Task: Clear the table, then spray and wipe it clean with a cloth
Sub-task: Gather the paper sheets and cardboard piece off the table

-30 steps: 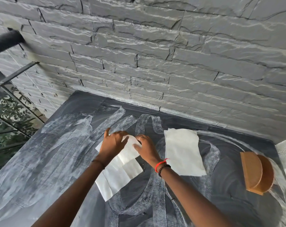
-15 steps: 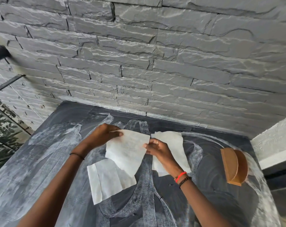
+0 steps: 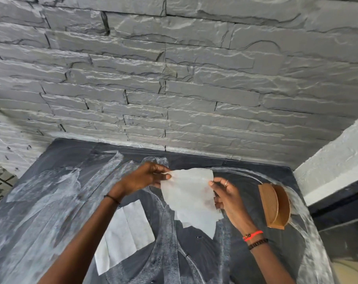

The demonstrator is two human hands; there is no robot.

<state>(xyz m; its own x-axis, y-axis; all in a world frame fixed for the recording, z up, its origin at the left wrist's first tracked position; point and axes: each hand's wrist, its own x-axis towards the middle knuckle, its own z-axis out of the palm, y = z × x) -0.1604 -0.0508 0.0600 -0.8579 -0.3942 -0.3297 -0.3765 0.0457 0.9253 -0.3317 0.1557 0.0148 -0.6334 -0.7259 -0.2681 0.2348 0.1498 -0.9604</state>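
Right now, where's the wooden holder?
Head view: the wooden holder stands on the right side of the dark table, just right of the right hand, which holds white napkins, and near the white wall corner.

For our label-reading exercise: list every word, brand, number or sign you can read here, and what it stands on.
None. The held paper, the flat paper, the wooden holder, the table and the stone wall show no writing; the table's white marks are smears.
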